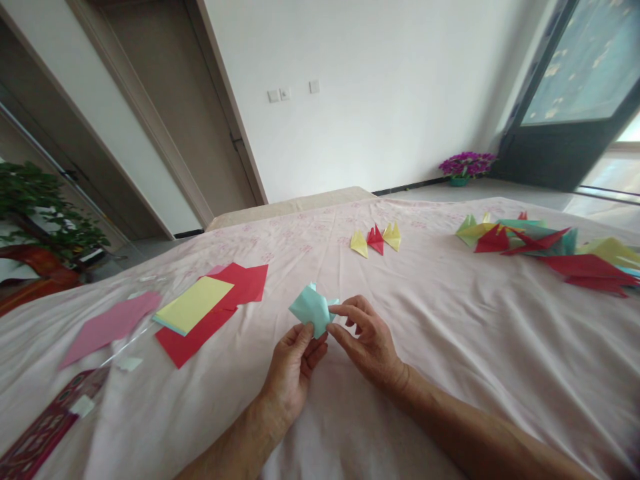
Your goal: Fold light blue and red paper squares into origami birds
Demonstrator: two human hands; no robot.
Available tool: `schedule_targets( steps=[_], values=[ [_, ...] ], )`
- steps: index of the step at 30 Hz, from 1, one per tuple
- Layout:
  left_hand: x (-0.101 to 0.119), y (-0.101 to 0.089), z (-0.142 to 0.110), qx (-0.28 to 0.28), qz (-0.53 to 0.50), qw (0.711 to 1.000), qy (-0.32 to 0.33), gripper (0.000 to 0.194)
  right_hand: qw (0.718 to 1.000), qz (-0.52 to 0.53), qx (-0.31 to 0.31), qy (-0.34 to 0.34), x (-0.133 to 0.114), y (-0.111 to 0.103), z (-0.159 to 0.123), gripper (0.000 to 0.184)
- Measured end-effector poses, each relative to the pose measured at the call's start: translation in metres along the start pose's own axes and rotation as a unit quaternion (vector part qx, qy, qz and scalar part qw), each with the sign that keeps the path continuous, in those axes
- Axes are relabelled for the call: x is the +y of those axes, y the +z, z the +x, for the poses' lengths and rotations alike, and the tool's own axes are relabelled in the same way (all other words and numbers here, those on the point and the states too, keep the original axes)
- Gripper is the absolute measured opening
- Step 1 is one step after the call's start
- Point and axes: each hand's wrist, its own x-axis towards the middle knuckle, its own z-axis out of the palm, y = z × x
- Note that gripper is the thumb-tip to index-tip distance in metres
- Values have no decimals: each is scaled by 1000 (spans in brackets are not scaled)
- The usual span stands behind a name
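A piece of light blue folded paper [311,308] is held up above the cloth in front of me. My left hand [294,360] grips its lower edge, thumb on the near face and fingers behind. At its right side, my right hand [367,337] has thumb and index finger closed on a small folded corner. Its other fingers are curled. Farther back stand three small folded paper pieces: a yellow one [359,244], a red one [375,239] and another yellow one [392,236].
Pink patterned cloth [300,250] covers the table. At left lie pink paper [113,323], yellow paper [195,303], red sheets [250,283] and a dark red package [45,427]. Several folded paper figures [525,237] pile up at right. Purple flowers [467,163] stand by the wall.
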Motion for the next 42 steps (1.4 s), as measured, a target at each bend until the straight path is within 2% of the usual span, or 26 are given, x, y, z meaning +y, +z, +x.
schedule_targets(
  steps=[15,20,26,31,38,42],
  values=[
    [0,3,-4,-17,69,997,31,27,1000,6,-5,-25,-6,-2,-1,13],
    [-1,0,-1,-34,121,988,88,22,999,37,4,-6,-9,-3,-1,11],
    [0,-6,5,-46,173,969,169,21,996,89,2,-17,-9,-1,-4,10],
    [1,-7,7,-49,198,960,192,24,991,134,-3,3,-9,1,-6,8],
    [1,-6,3,-17,247,941,229,22,985,167,-24,32,-19,0,-5,13],
    [3,-7,3,5,280,929,240,23,982,164,10,90,-16,3,-7,11]
  ],
)
